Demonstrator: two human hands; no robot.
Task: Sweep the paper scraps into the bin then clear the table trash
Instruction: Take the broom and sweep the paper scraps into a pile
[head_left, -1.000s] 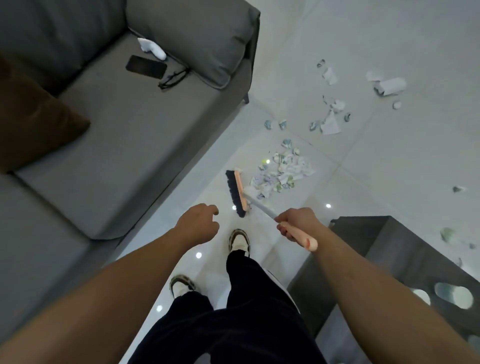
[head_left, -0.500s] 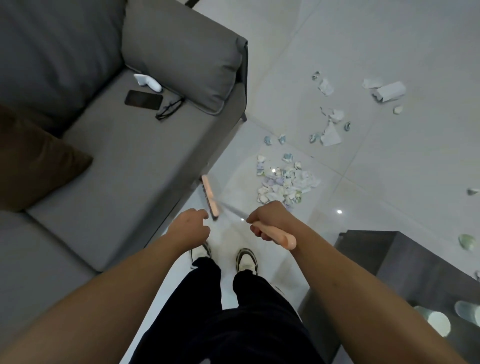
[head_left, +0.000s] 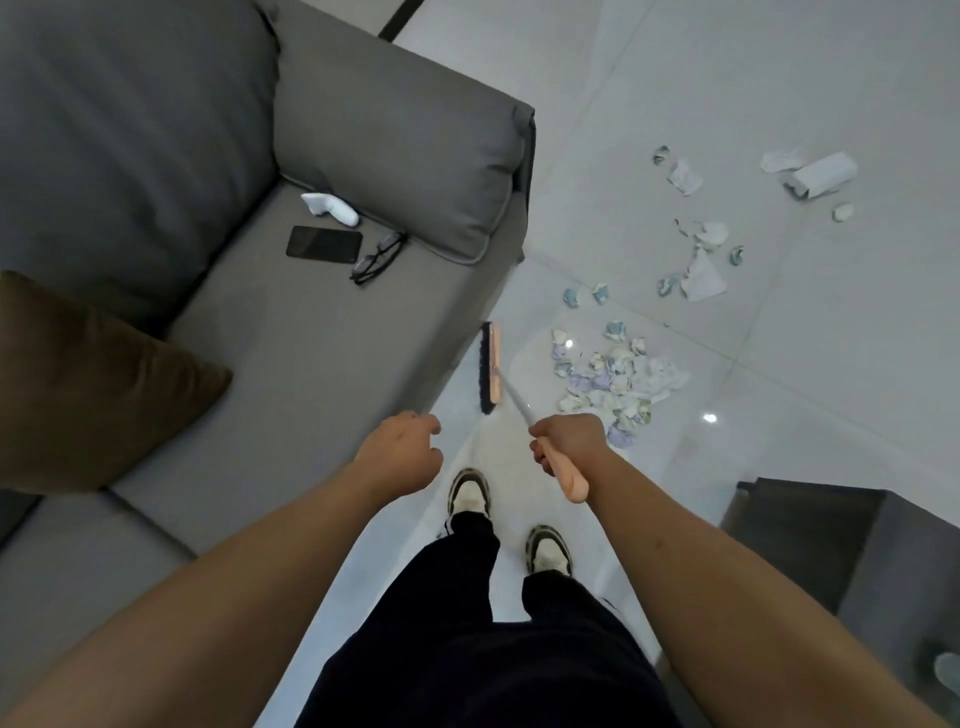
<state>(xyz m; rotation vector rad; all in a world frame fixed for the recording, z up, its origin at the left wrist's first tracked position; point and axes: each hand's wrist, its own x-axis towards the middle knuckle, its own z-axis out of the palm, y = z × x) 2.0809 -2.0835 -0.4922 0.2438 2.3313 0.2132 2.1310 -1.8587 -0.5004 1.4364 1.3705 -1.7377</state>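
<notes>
A brown cushion (head_left: 88, 384) is lying on the grey sofa (head_left: 291, 338) well to the left of the left hand (head_left: 402, 449), and beyond that hand, further up the seat, a black phone (head_left: 323, 243), a white object (head_left: 330, 208) and a pair of glasses (head_left: 378, 258) are sitting close together beside the sofa's arm cushion. The left hand is hanging over the sofa's front edge with its fingers loosely curled and holding nothing. Below and between the two hands, the person's two shoes (head_left: 470, 493) are standing on the pale tiled floor (head_left: 779, 364). The right hand (head_left: 569, 441) is gripping the broom (head_left: 506, 395) by its pink handle, fingers wrapped round it, with the handle's end sticking out below the hand. The broom's head is lying ahead of and slightly left of the right hand, just beside the sofa's edge, bristles facing the sofa. Just ahead and to the right of the right hand, a pile of paper scraps (head_left: 615, 376) is lying on the floor, apart from the broom head. Further ahead and to the right, loose scraps (head_left: 701, 270) and a larger crumpled paper (head_left: 821, 174) are lying scattered well apart from the pile. To the right of the right forearm, the corner of a dark table (head_left: 831, 540) is showing.
</notes>
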